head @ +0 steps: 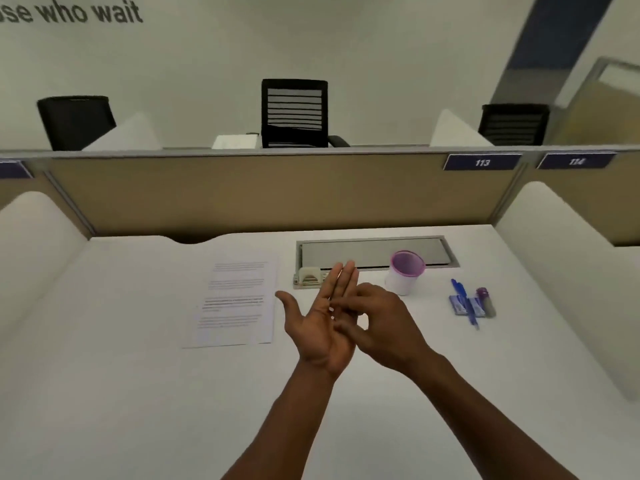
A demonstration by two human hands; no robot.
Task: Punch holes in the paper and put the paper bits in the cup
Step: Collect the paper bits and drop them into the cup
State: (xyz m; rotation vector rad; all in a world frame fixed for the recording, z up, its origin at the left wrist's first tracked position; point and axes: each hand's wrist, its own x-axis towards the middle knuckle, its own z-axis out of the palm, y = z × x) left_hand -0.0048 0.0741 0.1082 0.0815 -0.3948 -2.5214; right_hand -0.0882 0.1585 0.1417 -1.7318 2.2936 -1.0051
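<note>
Even, soft indoor light; faint shadows, slight blur, edges bowed.

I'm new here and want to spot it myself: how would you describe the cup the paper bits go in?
Find the grey metal hatch set into the white desk by the partition. The cup stands upright at its front edge, right of the hands. It is the only container: white with a purple rim.

Matt white desk [138, 393], plastic cup [403, 277], printed paper sheet [235, 303].
</note>
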